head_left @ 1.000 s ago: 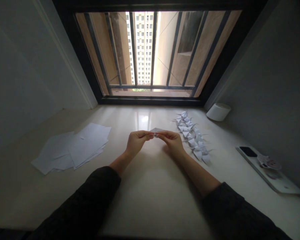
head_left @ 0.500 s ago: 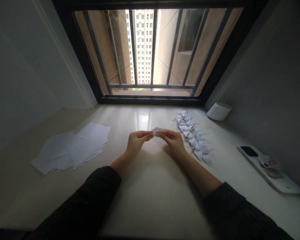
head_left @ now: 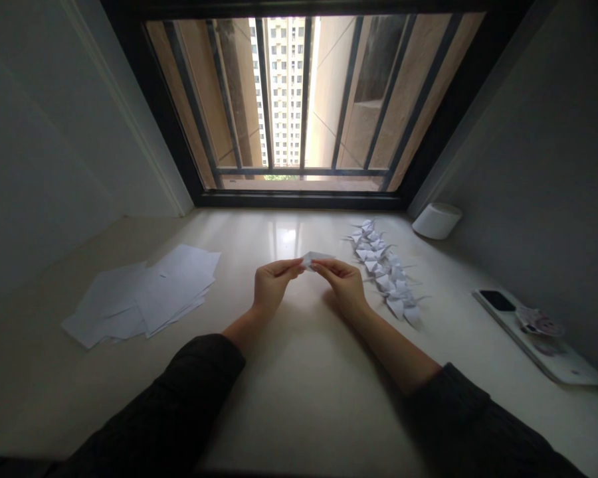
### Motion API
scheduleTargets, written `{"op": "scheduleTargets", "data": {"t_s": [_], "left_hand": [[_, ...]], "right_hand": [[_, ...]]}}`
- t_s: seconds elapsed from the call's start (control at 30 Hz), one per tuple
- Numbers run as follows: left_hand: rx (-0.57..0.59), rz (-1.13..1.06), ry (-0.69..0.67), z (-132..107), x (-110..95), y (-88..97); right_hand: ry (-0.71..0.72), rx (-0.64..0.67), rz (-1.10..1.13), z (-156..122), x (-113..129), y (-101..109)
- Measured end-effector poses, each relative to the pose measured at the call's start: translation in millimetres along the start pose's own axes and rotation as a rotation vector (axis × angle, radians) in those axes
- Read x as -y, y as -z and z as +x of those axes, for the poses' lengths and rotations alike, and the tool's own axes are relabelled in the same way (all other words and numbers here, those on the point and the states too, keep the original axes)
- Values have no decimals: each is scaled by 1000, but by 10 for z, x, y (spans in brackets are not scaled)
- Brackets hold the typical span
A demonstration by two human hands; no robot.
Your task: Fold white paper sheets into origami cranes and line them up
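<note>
A small folded piece of white paper [head_left: 313,258] is pinched between both hands above the pale sill. My left hand [head_left: 270,285] grips its left end with thumb and fingers closed. My right hand [head_left: 343,283] pinches its right end the same way. The fingertips of the two hands nearly meet at the paper. To the right of my right hand lies a row of several folded white paper cranes [head_left: 385,273]. A loose pile of flat white sheets [head_left: 144,295] lies to the left of my left hand.
A barred window [head_left: 299,99] rises at the far edge of the pale countertop [head_left: 299,372]. A white round container [head_left: 436,220] stands at the back right corner. A phone on a white tray [head_left: 533,332] lies along the right wall.
The hands have barely shifted; the folded paper now shows a little more above the fingertips. The view has tilted slightly.
</note>
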State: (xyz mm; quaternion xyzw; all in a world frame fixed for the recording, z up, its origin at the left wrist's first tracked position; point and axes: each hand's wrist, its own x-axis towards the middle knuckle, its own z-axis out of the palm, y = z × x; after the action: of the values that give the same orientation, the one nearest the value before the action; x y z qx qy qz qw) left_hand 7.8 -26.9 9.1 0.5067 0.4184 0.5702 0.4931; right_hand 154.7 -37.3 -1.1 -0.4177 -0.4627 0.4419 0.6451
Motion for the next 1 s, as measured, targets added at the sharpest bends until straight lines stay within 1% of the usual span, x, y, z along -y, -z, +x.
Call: {"op": "scheduleTargets", "data": {"t_s": [0.27,0.5,0.8,1.0], "left_hand": [[11,-52,40,7,16,-11],[18,8,-22,-6,28,-13],[37,-27,6,-22,19,-32],[15,-62,39,-30,-8,-55]], "right_hand": [[-10,-18,4,4,17,7],[-61,-101,13,-26,67,-35],[-58,-133,83,-28,52,-44],[-28,-132,75,-35,39,-50]]}}
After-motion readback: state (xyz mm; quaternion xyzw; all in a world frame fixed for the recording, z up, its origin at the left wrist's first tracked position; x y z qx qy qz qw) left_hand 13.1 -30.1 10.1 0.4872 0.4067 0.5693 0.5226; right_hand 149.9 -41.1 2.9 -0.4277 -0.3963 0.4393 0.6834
